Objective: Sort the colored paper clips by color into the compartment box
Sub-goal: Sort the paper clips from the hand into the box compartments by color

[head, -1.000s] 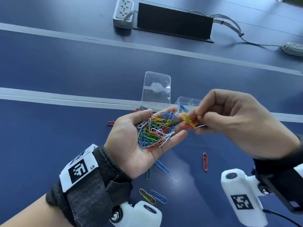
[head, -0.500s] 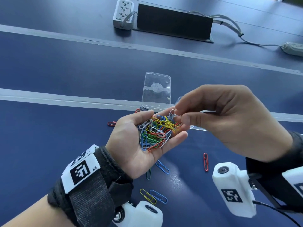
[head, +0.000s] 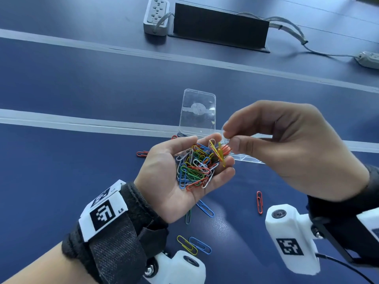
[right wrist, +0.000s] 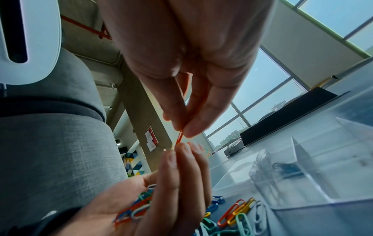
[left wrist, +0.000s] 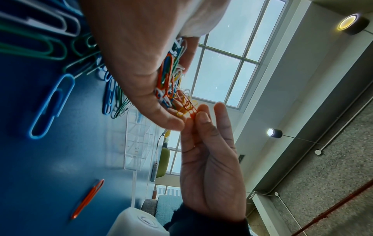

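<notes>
Cradles a mixed heap of paper clips (head: 194, 169) in the cupped, palm-up left hand (head: 164, 181), to hold every colour within reach. Pinches one orange clip (head: 226, 149) with the right hand (head: 287, 148), likely to free it from yellow ones (head: 220, 155). Works just short of the clear box (head: 246, 157), for a short drop.

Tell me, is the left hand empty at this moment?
No, the left hand cups a pile of mixed-color paper clips in its palm.
</notes>
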A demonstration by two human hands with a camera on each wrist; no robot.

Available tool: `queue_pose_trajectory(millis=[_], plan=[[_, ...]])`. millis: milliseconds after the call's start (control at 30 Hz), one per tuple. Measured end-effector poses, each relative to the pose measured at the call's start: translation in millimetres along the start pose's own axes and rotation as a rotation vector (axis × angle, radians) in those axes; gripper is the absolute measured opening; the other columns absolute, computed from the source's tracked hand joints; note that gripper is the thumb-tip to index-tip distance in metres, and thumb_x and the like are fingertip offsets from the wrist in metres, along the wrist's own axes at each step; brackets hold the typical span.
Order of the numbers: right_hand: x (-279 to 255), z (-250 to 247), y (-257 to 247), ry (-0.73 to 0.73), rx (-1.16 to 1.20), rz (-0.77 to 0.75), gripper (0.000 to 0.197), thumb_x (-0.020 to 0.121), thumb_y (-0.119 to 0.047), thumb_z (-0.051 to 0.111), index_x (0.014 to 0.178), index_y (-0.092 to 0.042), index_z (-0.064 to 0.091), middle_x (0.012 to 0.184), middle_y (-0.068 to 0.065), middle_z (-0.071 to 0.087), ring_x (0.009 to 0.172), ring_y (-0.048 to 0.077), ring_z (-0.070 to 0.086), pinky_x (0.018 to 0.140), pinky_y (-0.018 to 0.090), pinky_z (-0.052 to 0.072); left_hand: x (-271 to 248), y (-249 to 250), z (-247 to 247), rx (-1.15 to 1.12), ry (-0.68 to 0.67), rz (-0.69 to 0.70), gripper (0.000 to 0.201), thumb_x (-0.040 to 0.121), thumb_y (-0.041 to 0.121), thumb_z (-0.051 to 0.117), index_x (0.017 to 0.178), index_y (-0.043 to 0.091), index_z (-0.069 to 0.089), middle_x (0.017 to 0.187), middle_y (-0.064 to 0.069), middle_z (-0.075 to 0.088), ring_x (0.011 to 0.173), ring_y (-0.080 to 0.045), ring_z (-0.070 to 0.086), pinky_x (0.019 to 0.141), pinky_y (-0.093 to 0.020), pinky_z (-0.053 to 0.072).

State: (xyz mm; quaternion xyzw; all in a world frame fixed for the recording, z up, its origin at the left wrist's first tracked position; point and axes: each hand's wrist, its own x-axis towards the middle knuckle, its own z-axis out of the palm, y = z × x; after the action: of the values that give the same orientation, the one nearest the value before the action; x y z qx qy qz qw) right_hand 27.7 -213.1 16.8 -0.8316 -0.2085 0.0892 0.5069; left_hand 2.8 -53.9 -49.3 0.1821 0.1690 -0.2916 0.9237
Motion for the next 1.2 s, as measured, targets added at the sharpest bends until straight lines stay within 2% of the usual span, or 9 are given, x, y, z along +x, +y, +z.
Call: queue_pose_trajectory(millis=[133,333,567,733,833,900,967,1067,1200], plan=[[-0.1,0.4,3.6,0.010,-0.018,0.016,0.017,0.073,-0.006,0.067,0.080,-0.021,0.069,0.077,-0.003,0.071,0.075,0.013,0.067,0.072,0.036,0.056,-1.5,0.8,2.2,0.040,0.009,-0.011,0.025,0.076,0.022,0.055,0.084,0.006,0.072,0.080,-0.013,0.066,0.067,-0.026,0.064,0.067,-0.035,0.059],[2.2,-0.6,7.5,0.020,0.017,0.042,0.021,0.075,0.002,0.071,0.080,-0.018,0.069,0.080,0.002,0.071,0.072,0.011,0.066,0.072,0.022,0.054,-4.3,-1.7,5.2,0.127,-0.002,0.010,0.015,0.070,0.011,0.061,0.083,0.010,0.069,0.076,-0.008,0.064,0.066,-0.020,0.063,0.068,-0.030,0.058],[3.5,2.0,8.4,0.029,0.156,0.133,0.028,0.077,0.013,0.063,0.077,-0.014,0.069,0.073,0.007,0.068,0.067,0.009,0.064,0.066,0.018,0.053,-4.1,-4.1,6.6,0.112,-0.001,0.025,0.014,0.069,0.007,0.059,0.082,0.010,0.065,0.072,-0.008,0.061,0.062,-0.018,0.064,0.066,-0.029,0.058],[1.8,3.3,9.4,0.024,0.256,0.236,0.025,0.078,0.011,0.062,0.075,-0.013,0.069,0.070,0.004,0.066,0.067,0.012,0.064,0.068,0.022,0.057,-4.6,-3.2,7.1,0.070,0.004,0.045,0.010,0.069,0.005,0.059,0.075,0.009,0.065,0.073,-0.009,0.062,0.063,-0.019,0.064,0.065,-0.029,0.059],[0.4,2.3,11.8,-0.012,0.337,0.280,0.018,0.071,0.004,0.069,0.075,-0.014,0.072,0.069,0.003,0.066,0.068,0.014,0.064,0.067,0.023,0.057,-5.1,-2.2,7.6,0.062,0.021,0.057,0.009,0.068,0.005,0.059,0.075,0.009,0.064,0.072,-0.008,0.062,0.063,-0.019,0.064,0.063,-0.028,0.060],[-0.6,1.3,12.5,-0.029,0.367,0.296,0.017,0.068,-0.002,0.066,0.077,-0.015,0.073,0.070,0.004,0.068,0.067,0.015,0.065,0.066,0.021,0.055,-5.5,-2.4,8.1,0.067,0.041,0.057,0.009,0.067,0.006,0.060,0.074,0.009,0.063,0.071,-0.008,0.062,0.061,-0.018,0.064,0.062,-0.028,0.060],[-1.4,1.1,11.6,-0.046,0.353,0.302,0.020,0.071,0.004,0.069,0.079,-0.014,0.071,0.073,0.008,0.070,0.068,0.016,0.066,0.066,0.022,0.055,-5.6,-2.9,8.1,0.077,0.053,0.051,0.008,0.068,0.008,0.060,0.075,0.009,0.063,0.071,-0.008,0.061,0.061,-0.017,0.063,0.063,-0.027,0.060],[-1.8,1.7,8.0,-0.046,0.326,0.301,0.023,0.077,0.011,0.062,0.081,-0.012,0.069,0.073,0.009,0.071,0.066,0.015,0.066,0.064,0.021,0.055,-5.0,-3.3,7.5,0.086,0.073,0.047,0.010,0.068,0.010,0.061,0.078,0.008,0.062,0.073,-0.007,0.061,0.063,-0.016,0.061,0.063,-0.026,0.059],[-0.5,2.6,6.8,-0.043,0.328,0.293,0.023,0.073,0.010,0.068,0.080,-0.012,0.067,0.073,0.009,0.071,0.066,0.015,0.065,0.065,0.024,0.058,-4.9,-2.8,8.5,0.098,0.100,0.047,0.009,0.067,0.014,0.063,0.073,0.008,0.067,0.071,-0.007,0.063,0.062,-0.016,0.063,0.064,-0.027,0.059]])
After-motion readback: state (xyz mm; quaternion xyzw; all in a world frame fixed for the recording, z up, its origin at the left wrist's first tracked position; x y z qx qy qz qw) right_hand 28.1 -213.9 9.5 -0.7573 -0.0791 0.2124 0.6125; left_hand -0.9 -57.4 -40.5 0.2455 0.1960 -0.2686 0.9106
